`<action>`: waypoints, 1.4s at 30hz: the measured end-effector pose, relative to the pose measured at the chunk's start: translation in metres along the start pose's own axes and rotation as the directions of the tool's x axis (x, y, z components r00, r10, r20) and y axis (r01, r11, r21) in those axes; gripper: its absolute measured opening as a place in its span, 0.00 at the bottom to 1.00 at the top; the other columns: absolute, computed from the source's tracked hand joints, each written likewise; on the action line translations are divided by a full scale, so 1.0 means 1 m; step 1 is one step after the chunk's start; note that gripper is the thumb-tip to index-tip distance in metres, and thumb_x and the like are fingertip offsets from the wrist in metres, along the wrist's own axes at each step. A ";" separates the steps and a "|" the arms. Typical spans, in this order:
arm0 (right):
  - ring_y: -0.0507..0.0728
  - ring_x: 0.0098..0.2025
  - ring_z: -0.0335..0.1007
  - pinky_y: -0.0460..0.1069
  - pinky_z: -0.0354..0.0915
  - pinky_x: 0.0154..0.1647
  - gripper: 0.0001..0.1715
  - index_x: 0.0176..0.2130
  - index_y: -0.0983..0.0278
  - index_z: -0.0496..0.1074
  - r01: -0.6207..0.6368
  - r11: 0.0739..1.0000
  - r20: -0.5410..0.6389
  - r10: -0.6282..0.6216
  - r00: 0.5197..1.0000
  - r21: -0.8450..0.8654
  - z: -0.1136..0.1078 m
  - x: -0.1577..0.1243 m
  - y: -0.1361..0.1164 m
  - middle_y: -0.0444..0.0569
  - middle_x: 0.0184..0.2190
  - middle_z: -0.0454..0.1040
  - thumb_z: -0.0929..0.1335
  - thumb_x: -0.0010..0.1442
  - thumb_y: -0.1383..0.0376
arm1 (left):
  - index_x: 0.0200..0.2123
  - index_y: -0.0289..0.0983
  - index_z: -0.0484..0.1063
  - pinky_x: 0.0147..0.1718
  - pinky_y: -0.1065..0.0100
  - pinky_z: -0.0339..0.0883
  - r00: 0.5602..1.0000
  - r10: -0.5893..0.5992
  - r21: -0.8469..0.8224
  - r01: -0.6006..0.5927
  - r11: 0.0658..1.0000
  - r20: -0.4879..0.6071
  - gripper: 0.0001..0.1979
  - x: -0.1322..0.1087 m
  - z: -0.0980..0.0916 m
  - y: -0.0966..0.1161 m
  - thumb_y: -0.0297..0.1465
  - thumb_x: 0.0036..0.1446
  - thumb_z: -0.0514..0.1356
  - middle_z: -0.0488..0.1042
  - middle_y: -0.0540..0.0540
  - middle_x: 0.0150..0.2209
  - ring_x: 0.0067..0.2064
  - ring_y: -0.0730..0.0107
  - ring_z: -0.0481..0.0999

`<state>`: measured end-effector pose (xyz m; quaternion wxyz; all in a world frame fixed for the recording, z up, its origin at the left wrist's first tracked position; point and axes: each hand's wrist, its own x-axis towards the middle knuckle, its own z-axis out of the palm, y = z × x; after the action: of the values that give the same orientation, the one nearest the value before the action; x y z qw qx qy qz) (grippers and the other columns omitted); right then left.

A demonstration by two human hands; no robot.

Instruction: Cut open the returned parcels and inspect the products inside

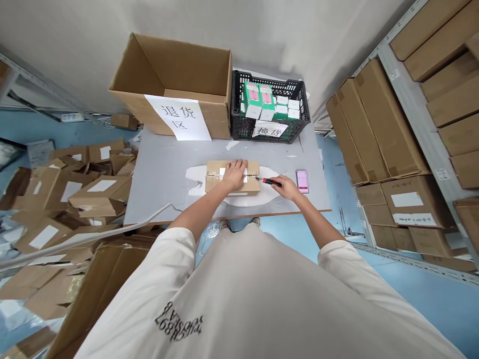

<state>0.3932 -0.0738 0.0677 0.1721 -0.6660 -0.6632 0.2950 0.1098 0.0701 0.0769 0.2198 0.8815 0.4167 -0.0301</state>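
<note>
A small taped cardboard box (215, 183) with a white label lies flat on the grey table (164, 164). My left hand (235, 173) rests on its top, fingers stretched out and lying flat. Wrapped in my right hand (286, 187) is a red and black utility knife (272, 182). Its tip points left and meets the box's right end, by the tape seam. How deep the blade sits cannot be made out. A phone (302, 181) with a lit pink screen lies just right of my right hand.
At the table's back stand a large open carton (213, 112) with a paper sign and a black plastic crate (239, 124) of green-and-white boxes. Loose cartons (62, 184) pile up on the left. Shelving (407, 94) with stacked boxes rises on the right. A pale cable (138, 224) crosses the table's left corner.
</note>
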 end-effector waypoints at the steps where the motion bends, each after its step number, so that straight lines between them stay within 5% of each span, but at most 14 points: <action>1: 0.69 0.62 0.79 0.64 0.71 0.70 0.25 0.65 0.58 0.84 0.001 1.000 -0.011 -0.001 1.000 -0.019 0.001 0.001 0.001 0.58 0.59 0.85 0.70 0.73 0.59 | 0.86 0.38 0.50 0.80 0.40 0.46 1.000 0.007 0.001 -0.007 1.000 -0.005 0.43 -0.002 0.001 0.001 0.32 0.71 0.56 0.60 0.30 0.82 0.83 0.41 0.56; 12: 0.72 0.60 0.77 0.66 0.71 0.68 0.28 0.67 0.57 0.83 -0.050 0.997 -0.154 0.040 0.987 -0.059 0.030 0.004 0.006 0.60 0.57 0.83 0.67 0.76 0.55 | 0.84 0.29 0.54 0.82 0.41 0.39 0.999 -0.004 0.008 0.004 1.000 -0.045 0.39 -0.010 0.012 0.003 0.33 0.73 0.49 0.54 0.29 0.85 0.86 0.44 0.50; 17: 0.72 0.63 0.75 0.66 0.70 0.71 0.30 0.69 0.59 0.80 -0.160 0.987 -0.337 0.154 0.929 0.009 0.019 0.001 0.034 0.61 0.58 0.82 0.66 0.76 0.53 | 0.85 0.30 0.53 0.83 0.44 0.40 0.999 0.004 0.008 -0.003 1.000 -0.038 0.38 -0.014 0.017 0.000 0.33 0.75 0.45 0.54 0.32 0.85 0.87 0.48 0.49; 22: 0.74 0.64 0.74 0.67 0.70 0.72 0.31 0.67 0.65 0.79 -0.279 0.960 -0.308 0.270 0.912 0.014 0.015 0.005 0.064 0.65 0.60 0.80 0.69 0.71 0.56 | 0.85 0.29 0.51 0.83 0.45 0.39 0.999 -0.018 0.008 0.018 1.000 -0.046 0.39 -0.015 0.021 0.002 0.35 0.76 0.48 0.52 0.30 0.86 0.87 0.47 0.49; 31: 0.66 0.56 0.78 0.54 0.72 0.53 0.22 0.60 0.63 0.80 -0.657 0.753 -0.165 0.645 0.746 -0.027 0.043 0.007 0.105 0.61 0.61 0.79 0.72 0.69 0.60 | 0.80 0.34 0.64 0.81 0.37 0.45 0.995 -0.034 0.008 0.035 0.999 -0.097 0.33 -0.044 0.020 -0.027 0.36 0.77 0.47 0.59 0.29 0.83 0.85 0.43 0.55; 42: 0.69 0.59 0.79 0.56 0.73 0.53 0.24 0.61 0.65 0.77 -0.718 0.692 -0.133 0.707 0.694 -0.068 0.061 0.004 0.130 0.66 0.63 0.78 0.74 0.70 0.58 | 0.82 0.39 0.59 0.78 0.34 0.46 0.980 -0.184 0.030 0.187 0.982 -0.078 0.38 -0.099 0.011 -0.065 0.48 0.76 0.53 0.55 0.28 0.84 0.84 0.34 0.52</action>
<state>0.4571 -0.0881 -0.0603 0.0372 -0.8931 -0.3596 0.2678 -0.0012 0.0304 0.0670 0.1839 0.8432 0.5046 -0.0251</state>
